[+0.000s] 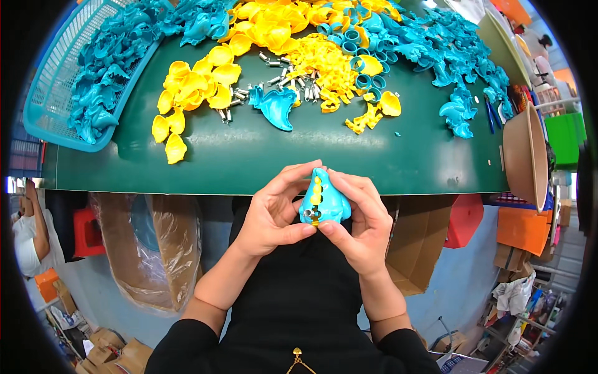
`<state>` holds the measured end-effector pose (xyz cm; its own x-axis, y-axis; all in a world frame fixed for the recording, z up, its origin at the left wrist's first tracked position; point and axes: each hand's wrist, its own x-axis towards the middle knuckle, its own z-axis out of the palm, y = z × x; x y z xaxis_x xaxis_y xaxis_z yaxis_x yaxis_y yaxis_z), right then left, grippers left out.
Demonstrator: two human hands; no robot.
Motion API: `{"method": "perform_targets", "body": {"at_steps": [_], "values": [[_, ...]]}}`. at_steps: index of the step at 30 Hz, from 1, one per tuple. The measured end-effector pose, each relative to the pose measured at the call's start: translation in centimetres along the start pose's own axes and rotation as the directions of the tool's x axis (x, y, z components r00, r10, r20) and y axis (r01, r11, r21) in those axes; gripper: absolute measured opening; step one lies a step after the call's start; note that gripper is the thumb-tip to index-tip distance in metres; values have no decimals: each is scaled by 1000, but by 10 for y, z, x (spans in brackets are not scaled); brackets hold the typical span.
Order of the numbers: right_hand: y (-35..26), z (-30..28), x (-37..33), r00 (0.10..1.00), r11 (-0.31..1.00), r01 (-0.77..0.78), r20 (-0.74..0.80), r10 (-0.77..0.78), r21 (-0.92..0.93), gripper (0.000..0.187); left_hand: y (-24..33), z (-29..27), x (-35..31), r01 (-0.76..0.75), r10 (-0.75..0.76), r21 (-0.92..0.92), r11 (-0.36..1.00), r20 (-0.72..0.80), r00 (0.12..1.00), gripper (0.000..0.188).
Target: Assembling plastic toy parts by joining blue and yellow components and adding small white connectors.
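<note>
Between both hands, just off the table's near edge, is a turquoise plastic toy shell [332,202], pointed at the top and rounder below. A yellow strip runs down its open side, with a small metal piece near the bottom. My left hand [278,209] is closed on its left side, thumb at the lower edge. My right hand [364,218] wraps round the other side, its thumb also low on the shell. On the table beyond lies a single turquoise shell piece [275,108], near scattered small metal cylinders [311,89].
Yellow shell halves [187,87], small yellow parts [321,62], turquoise rings [364,81] and turquoise shell pieces [458,106] lie across the green table [249,165]. A turquoise basket [53,93] full of pieces stands left. At the right edge is a tan bin [523,159]; cardboard boxes [420,249] sit below.
</note>
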<state>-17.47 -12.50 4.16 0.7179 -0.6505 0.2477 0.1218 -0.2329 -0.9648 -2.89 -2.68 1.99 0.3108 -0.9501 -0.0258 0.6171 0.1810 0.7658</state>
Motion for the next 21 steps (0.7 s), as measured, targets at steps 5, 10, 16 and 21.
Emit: {"method": "perform_targets", "body": {"at_steps": [5, 10, 16, 21], "values": [[-1, -1, -4, 999, 999, -45, 12, 45, 11, 58, 3, 0, 0, 25, -22, -57, 998, 63, 998, 81], [-8, -2, 6, 993, 990, -53, 96, 66, -134, 62, 2, 0, -1, 5, -5, -27, 1000, 22, 1000, 82], [-2, 11, 1, 994, 991, 84, -63, -91, -103, 75, 2, -1, -2, 42, -70, -240, 970, -110, 991, 70], [-1, 12, 2, 964, 974, 135, -204, -171, -180, 47, -7, -1, -5, -11, -17, -217, 976, -131, 991, 63]]}}
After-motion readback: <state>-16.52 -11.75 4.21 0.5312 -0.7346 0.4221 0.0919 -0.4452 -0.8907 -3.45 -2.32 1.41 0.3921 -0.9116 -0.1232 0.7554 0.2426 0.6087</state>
